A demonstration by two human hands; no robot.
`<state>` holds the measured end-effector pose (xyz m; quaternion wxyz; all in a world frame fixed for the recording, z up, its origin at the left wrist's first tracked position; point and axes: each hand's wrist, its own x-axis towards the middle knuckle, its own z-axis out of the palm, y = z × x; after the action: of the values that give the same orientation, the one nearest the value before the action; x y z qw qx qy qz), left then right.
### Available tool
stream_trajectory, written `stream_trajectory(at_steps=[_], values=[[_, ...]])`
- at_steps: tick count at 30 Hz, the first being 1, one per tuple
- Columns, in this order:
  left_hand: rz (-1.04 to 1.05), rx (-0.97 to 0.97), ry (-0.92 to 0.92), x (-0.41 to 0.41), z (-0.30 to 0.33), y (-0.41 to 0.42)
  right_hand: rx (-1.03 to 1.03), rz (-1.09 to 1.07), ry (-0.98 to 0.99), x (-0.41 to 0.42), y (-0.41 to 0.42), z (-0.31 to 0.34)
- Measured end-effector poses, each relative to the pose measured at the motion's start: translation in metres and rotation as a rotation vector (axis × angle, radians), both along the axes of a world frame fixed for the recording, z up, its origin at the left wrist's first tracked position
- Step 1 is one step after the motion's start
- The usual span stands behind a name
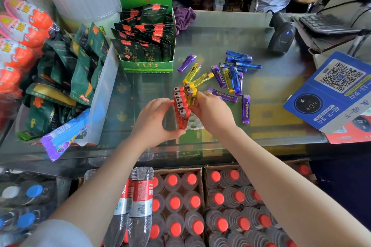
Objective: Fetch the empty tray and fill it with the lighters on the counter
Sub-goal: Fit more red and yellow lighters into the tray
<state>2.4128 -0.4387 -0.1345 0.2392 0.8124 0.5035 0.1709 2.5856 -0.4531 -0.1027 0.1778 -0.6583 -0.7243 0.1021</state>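
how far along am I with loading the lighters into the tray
Early. Done: the white tray is on the counter with a row of red lighters standing in it. In hand: your left hand steadies that row while your right hand seats a yellow lighter. Left: the loose lighters beyond.

Shop: barcode scanner (pixel 282 35), stocked counter (pixel 220 32)

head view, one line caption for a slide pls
Left hand steadies the white tray of red lighters while the right hand adds a yellow lighter; loose lighters wait on the counter.
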Motion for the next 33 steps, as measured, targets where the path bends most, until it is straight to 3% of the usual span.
stream_trajectory(at_steps=[6,9,12,17,23,27,30,33], values=[[-0.012,-0.002,-0.018,-0.001,0.002,0.0,-0.137,0.159,0.177,0.027,0.011,0.01],[-0.011,0.009,-0.007,-0.001,0.001,0.001,-0.044,0.114,0.295,0.044,0.024,0.014],[-0.008,0.03,-0.003,-0.001,0.0,0.002,0.068,0.041,0.211,0.047,0.043,0.007],[-0.017,0.033,0.018,-0.001,-0.001,0.003,-0.131,0.046,-0.113,0.041,0.065,-0.007],[-0.002,0.018,-0.003,-0.001,-0.001,0.003,-0.078,0.103,0.104,0.031,0.057,-0.012],[-0.002,0.015,-0.004,-0.002,-0.001,0.004,-0.007,-0.096,0.141,0.033,0.053,-0.012],[-0.006,0.006,-0.014,-0.002,-0.001,0.004,-0.11,-0.377,0.109,0.028,0.062,-0.011],[0.002,0.006,-0.016,-0.002,-0.001,0.004,-0.198,-0.447,0.014,0.018,0.073,-0.007]])
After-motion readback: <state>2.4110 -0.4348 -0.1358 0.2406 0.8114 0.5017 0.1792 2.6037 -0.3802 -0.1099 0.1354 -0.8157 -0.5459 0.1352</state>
